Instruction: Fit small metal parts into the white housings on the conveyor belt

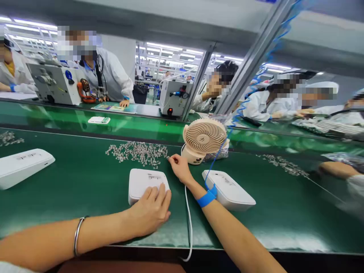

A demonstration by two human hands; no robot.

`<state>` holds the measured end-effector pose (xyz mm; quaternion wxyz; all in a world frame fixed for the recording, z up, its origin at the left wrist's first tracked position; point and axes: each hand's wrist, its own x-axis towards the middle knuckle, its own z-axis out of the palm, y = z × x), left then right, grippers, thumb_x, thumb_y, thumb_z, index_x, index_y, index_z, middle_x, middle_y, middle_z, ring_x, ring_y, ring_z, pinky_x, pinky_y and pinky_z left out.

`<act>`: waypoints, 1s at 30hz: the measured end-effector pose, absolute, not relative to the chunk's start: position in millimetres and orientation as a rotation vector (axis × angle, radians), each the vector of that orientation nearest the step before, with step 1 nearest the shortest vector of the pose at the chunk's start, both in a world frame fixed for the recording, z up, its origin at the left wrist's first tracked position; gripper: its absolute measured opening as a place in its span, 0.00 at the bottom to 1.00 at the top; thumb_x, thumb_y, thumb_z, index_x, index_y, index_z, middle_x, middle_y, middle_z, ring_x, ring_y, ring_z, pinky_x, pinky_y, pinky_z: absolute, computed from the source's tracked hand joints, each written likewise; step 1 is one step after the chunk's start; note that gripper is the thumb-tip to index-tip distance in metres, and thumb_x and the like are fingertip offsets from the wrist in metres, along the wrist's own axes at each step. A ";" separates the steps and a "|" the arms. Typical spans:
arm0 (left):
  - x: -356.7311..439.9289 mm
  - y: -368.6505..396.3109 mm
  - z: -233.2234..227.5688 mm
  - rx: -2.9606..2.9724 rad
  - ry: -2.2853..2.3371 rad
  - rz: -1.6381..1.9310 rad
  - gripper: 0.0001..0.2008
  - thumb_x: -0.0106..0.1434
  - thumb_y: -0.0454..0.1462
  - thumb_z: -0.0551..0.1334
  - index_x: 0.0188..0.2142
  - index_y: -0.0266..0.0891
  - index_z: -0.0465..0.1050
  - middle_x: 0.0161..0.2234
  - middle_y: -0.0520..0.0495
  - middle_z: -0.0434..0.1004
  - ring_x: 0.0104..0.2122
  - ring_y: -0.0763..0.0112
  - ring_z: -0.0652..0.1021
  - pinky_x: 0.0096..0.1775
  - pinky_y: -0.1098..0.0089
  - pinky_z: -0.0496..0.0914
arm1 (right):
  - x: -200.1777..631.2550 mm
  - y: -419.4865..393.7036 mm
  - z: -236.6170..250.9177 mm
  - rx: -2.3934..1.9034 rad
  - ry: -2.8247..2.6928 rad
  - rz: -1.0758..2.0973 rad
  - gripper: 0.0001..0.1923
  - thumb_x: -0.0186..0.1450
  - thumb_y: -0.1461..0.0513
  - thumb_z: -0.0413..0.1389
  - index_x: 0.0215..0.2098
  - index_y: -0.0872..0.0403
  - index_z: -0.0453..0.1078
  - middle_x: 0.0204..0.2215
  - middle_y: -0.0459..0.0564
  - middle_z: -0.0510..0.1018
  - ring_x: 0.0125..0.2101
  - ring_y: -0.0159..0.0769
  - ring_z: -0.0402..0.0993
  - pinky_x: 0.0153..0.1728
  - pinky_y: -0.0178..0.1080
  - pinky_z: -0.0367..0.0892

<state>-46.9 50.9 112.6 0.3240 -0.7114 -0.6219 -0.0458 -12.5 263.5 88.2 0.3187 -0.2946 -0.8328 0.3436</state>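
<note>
In the head view, a white housing (148, 184) is pinned flat on the green mat (85, 189) near the bench's front edge, just left of centre. The left hand (150, 212) is laid over its near right corner, fingers spread and pressed down rather than curled, so that the part seems to be steadied, not lifted. A metal bangle (77, 235) is worn on that forearm.

The right hand (179, 168) is stretched farther out, to the right end of a heap of small silvery parts (139, 152) scattered beyond the housing. Its thumb and forefinger are pinched together at the heap's edge; a single piece appears to be nipped between them, though it is too small to be made out. The heap is kept just beyond the housing, probably so that pieces can be taken with a short reach.

A blue wrist strap (207, 197) is worn on the right wrist, and its coiled blue cord (244, 102) is led up to the frame overhead, presumably for static grounding. A second housing (230, 191) is parked just right of that wrist, and a third (22, 165) lies well apart at the far left. A small beige fan (203, 138) faces the worker beyond the right hand, its white cable (187, 216) trailing over the near edge. Across the green conveyor belt (142, 127), people in white coats are seated at machines.
</note>
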 end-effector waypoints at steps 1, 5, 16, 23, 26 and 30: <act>-46.9 52.7 112.4 -1.879 -1.601 -0.124 0.21 0.62 0.43 0.53 0.49 0.29 0.67 0.46 0.35 0.72 0.40 0.58 0.73 0.41 0.63 0.62 | -11.3 264.5 87.5 -0.773 -2.152 0.963 0.10 0.60 0.60 0.47 0.24 0.57 0.64 0.21 0.46 0.68 0.24 0.33 0.63 0.26 0.33 0.57; -49.4 53.6 108.4 -1.882 -1.558 -0.277 0.21 0.63 0.44 0.52 0.47 0.29 0.68 0.44 0.36 0.73 0.39 0.60 0.73 0.40 0.63 0.62 | -7.9 265.1 89.4 -0.742 -2.029 1.162 0.17 0.55 0.52 0.50 0.25 0.58 0.67 0.23 0.49 0.72 0.25 0.34 0.65 0.27 0.34 0.59; -47.5 53.2 105.9 -1.891 -1.543 -0.394 0.20 0.64 0.41 0.49 0.45 0.27 0.70 0.39 0.39 0.76 0.38 0.62 0.74 0.41 0.64 0.61 | 4.5 263.3 93.3 -0.717 -1.775 1.413 0.18 0.50 0.54 0.61 0.38 0.54 0.73 0.41 0.51 0.74 0.33 0.35 0.69 0.28 0.34 0.63; -46.8 51.8 102.6 -1.929 -1.472 -0.378 0.20 0.63 0.40 0.50 0.45 0.25 0.70 0.39 0.38 0.75 0.39 0.61 0.74 0.40 0.65 0.63 | -1.1 271.9 81.4 -0.947 -1.877 1.056 0.26 0.50 0.51 0.55 0.40 0.60 0.72 0.26 0.51 0.72 0.22 0.34 0.63 0.21 0.34 0.58; -46.6 50.9 102.5 -1.923 -1.459 -0.377 0.19 0.63 0.39 0.50 0.45 0.25 0.70 0.39 0.37 0.75 0.39 0.61 0.74 0.40 0.65 0.63 | -5.0 276.6 79.0 -0.969 -1.967 0.976 0.22 0.49 0.51 0.54 0.34 0.60 0.72 0.24 0.49 0.70 0.19 0.32 0.61 0.21 0.34 0.58; -46.0 50.5 103.4 -1.920 -1.454 -0.374 0.19 0.63 0.38 0.49 0.45 0.25 0.70 0.38 0.37 0.75 0.38 0.62 0.74 0.39 0.66 0.64 | -8.6 277.5 82.0 -0.882 -2.149 0.761 0.17 0.51 0.52 0.53 0.27 0.58 0.71 0.31 0.52 0.71 0.20 0.30 0.61 0.26 0.37 0.61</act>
